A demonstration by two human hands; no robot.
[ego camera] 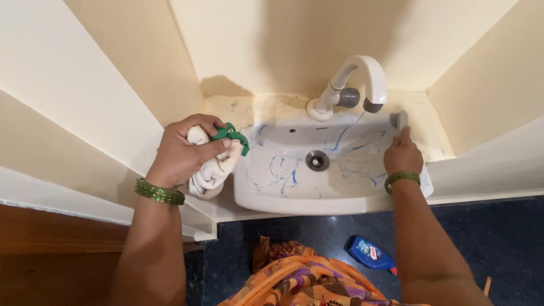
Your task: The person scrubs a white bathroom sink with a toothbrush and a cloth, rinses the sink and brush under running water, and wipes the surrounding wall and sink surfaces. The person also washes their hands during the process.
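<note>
Left hand [184,152]: fingers curled tight round a bundle of white cloth [211,170] with a green scrubber [231,136] tucked on top, the grip pinching both together at the sink's left rim, so they look kept ready off to the side
White cloth: hangs bunched below the fist, against the left outer wall of the sink [294,201], apart from the wet bowl
Right hand [402,154]: fingers closed on a small grey-handled brush [399,119], the grip pressed around it at the sink's right rear corner; the head is mostly hidden behind the fingers
Why held so: one hand parks the wiping things at the left edge while the other works the brush at the right edge, by the look of it
Sink: white, small, streaked all over inside with blue liquid [283,173]; drain [317,160] in the middle of the bowl
Tap [354,85]: white curved spout on the rear ledge, a thin stream running down into the right half of the bowl
Floor [498,238]: dark, and a blue bottle [370,254] lies on its side there, below the sink's front edge, within reach
Bangles: green ones on both wrists
</note>
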